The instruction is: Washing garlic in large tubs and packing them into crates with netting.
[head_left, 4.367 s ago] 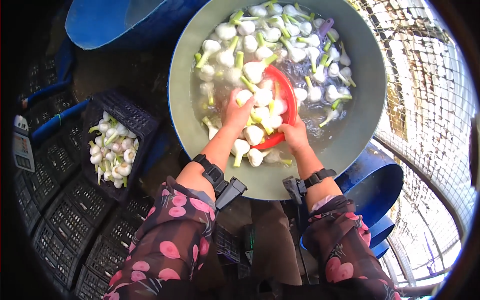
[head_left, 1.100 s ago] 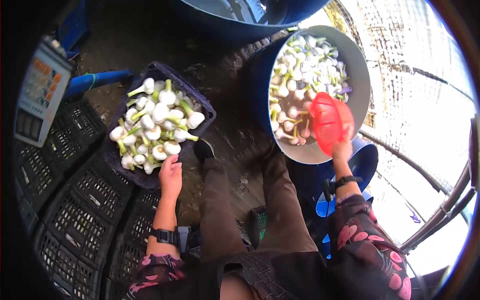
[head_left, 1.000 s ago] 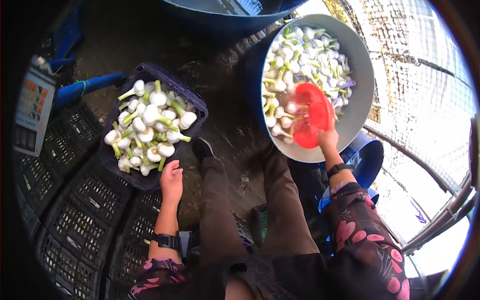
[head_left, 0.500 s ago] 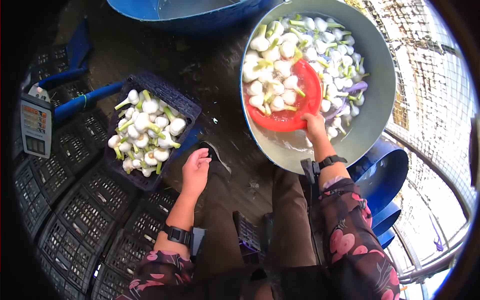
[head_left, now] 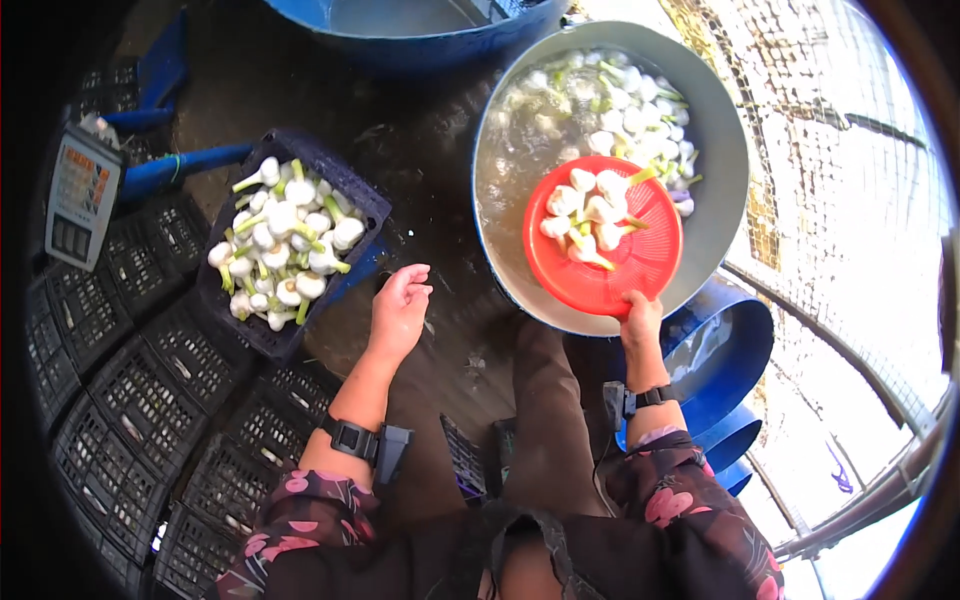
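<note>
My right hand (head_left: pixel 641 318) grips the near rim of a red plastic basin (head_left: pixel 655 255). Several garlic bulbs (head_left: pixel 597 208) with short green stems lie in it. The basin is held over a large round tub (head_left: pixel 722 190) of water, where more garlic (head_left: pixel 640 105) floats toward the far right. My left hand (head_left: pixel 400 312) hangs in the air, fingers loosely apart, with nothing in it. To its left, a dark crate (head_left: pixel 357 178) is heaped with white garlic bulbs (head_left: pixel 283 225).
A blue tub (head_left: pixel 420 45) stands at the far side. Black slatted crates (head_left: pixel 140 400) cover the left side, beside a grey scale display (head_left: pixel 85 200). Blue barrels (head_left: pixel 720 345) lie right of my legs, next to a mesh wall (head_left: pixel 810 190).
The red basin has come up out of the water and nearer to me, with fewer bulbs in it. Garlic at the tub's left has dropped into the water. My left hand stays empty.
</note>
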`<move>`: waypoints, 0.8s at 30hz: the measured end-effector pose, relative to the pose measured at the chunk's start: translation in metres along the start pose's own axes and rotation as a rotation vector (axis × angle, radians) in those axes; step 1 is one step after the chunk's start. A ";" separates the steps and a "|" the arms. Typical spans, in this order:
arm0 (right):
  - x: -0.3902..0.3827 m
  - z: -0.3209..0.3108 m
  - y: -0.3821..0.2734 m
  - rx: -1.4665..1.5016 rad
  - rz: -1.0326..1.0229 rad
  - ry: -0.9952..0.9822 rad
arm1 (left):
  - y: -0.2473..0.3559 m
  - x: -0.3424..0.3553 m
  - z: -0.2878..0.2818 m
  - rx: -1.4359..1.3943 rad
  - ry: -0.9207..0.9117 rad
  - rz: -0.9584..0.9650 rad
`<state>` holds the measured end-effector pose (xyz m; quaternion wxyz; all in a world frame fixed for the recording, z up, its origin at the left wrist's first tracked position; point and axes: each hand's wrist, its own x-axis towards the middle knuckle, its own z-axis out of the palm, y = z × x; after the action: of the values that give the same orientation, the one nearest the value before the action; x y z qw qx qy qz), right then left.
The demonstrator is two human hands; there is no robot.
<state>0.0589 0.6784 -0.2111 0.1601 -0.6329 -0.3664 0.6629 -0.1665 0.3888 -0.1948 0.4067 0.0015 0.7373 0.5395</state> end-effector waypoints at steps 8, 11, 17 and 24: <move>-0.071 0.033 -0.072 -0.138 -0.203 -0.253 | -0.024 -0.015 -0.070 0.184 0.150 0.029; -0.105 0.102 -0.094 -0.396 -0.347 -0.351 | -0.017 -0.016 -0.104 0.147 0.263 0.086; -0.136 0.272 -0.053 -0.718 -0.547 -0.752 | -0.024 -0.014 -0.200 -0.301 0.580 0.102; -0.228 0.426 0.036 -0.913 -1.632 -0.974 | -0.060 -0.019 -0.305 -1.058 0.714 0.339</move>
<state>-0.3064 0.3793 -0.1008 0.1397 0.1400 -0.9209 0.3360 -0.3113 0.1135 -0.2045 -0.0075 -0.2618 0.4517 0.8528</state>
